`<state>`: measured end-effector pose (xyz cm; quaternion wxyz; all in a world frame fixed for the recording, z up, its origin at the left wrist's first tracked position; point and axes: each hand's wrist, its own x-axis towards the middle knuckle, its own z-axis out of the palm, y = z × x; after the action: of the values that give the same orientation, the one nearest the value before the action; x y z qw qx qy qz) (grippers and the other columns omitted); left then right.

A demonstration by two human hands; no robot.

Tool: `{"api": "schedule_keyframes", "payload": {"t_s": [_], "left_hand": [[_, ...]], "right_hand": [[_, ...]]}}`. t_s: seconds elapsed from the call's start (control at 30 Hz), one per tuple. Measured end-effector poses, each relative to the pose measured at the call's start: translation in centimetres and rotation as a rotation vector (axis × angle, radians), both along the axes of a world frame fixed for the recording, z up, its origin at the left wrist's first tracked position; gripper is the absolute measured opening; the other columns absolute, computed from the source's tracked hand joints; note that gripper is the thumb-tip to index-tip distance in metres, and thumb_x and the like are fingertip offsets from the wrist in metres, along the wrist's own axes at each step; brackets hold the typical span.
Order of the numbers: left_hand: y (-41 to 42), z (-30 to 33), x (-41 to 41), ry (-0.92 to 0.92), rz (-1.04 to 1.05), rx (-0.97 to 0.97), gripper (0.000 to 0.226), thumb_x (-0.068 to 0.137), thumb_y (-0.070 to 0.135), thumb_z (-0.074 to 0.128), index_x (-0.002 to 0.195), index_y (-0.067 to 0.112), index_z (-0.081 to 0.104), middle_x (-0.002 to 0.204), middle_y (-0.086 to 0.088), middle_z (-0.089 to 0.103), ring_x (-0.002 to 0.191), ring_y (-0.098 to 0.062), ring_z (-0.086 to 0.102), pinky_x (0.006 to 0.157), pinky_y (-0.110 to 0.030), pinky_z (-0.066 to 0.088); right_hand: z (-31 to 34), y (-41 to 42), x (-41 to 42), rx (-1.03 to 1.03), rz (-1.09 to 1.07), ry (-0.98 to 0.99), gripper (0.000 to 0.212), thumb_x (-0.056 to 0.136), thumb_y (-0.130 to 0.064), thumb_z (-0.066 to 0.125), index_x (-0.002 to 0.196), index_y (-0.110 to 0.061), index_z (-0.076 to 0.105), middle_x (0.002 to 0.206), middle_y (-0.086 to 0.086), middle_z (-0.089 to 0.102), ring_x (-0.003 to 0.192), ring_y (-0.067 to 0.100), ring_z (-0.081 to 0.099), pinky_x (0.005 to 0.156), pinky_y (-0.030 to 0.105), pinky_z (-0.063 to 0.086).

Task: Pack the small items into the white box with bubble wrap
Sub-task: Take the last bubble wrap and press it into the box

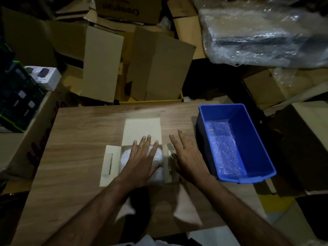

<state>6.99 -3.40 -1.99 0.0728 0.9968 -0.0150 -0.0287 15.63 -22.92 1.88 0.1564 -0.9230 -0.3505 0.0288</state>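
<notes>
Sitting off the left end of the wooden bench [74, 139], a small white printed carton [46, 78] rests on stacked goods, well apart from the work and playing no part in it. Nearer the middle, the flat white cardboard box [142, 128] lies opened out, its left side flap [110, 162] spread flat on the bench and its lid panel folded away from the person, so the cavity stays open from above. Inside that cavity lies the white bubble-wrapped bundle [157, 167], presumably the small items, already seated. The left hand [142, 160] presses down on it with fingers straight and spread, gripping nothing; likely this flattens the springy wrap so the flaps can close over it. Just beside it, the right hand [186, 157] lies with its fingers extended too, its inner edge touching the box's right flap [168, 153], seemingly ready to fold it inward. Further right stands a blue rectangular plastic bin [255, 139] holding a spare sheet of clear bubble wrap [223, 146], kept within reach for padding. Packing looks nearly done; closing remains.
</notes>
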Motion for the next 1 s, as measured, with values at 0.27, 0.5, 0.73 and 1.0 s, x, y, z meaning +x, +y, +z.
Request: {"api": "schedule_keyframes", "payload": {"t_s": [0.27,0.5,0.73,1.0], "left_hand": [[-10.1,1.1,6.4,-0.181,-0.068,-0.068,0.069,0.099,0.051,0.043,0.154,0.01,0.038,0.161,-0.027,0.027,0.149,-0.043,0.027,0.119,-0.058,0.024],[-19.1,1.6,11.4,-0.133,-0.071,-0.128,0.066,0.091,0.045,0.045,0.147,0.01,0.051,0.159,-0.025,0.032,0.146,-0.041,0.034,0.116,-0.057,0.033],[-20.0,-1.8,14.6,0.043,-0.002,-0.066,0.067,0.092,0.043,0.04,0.15,0.008,0.045,0.164,-0.026,0.016,0.151,-0.042,0.022,0.116,-0.058,0.032],[-20.3,-1.8,14.6,0.037,0.01,-0.116,0.069,0.095,0.038,0.034,0.159,0.015,0.023,0.167,-0.018,-0.01,0.155,-0.035,-0.006,0.124,-0.052,0.011]], "right_hand": [[-0.2,-11.2,4.1,0.022,-0.175,-0.03,0.067,0.093,-0.033,0.051,0.154,-0.009,0.039,0.16,0.026,0.031,0.145,0.042,0.036,0.115,0.052,0.038],[-3.3,-20.2,9.4,-0.277,-0.092,0.183,0.098,0.079,-0.043,0.073,0.159,-0.014,0.026,0.165,0.027,0.01,0.154,0.04,0.016,0.124,0.046,0.024],[-8.4,-21.6,13.6,-0.59,0.006,0.288,0.119,0.064,-0.048,0.086,0.158,-0.019,0.02,0.164,0.028,0.004,0.152,0.042,0.012,0.12,0.048,0.029],[-10.9,-21.7,15.8,-0.716,0.309,0.232,0.08,0.084,-0.037,0.075,0.153,-0.025,0.036,0.16,0.022,0.021,0.144,0.037,0.032,0.104,0.043,0.048]]}}
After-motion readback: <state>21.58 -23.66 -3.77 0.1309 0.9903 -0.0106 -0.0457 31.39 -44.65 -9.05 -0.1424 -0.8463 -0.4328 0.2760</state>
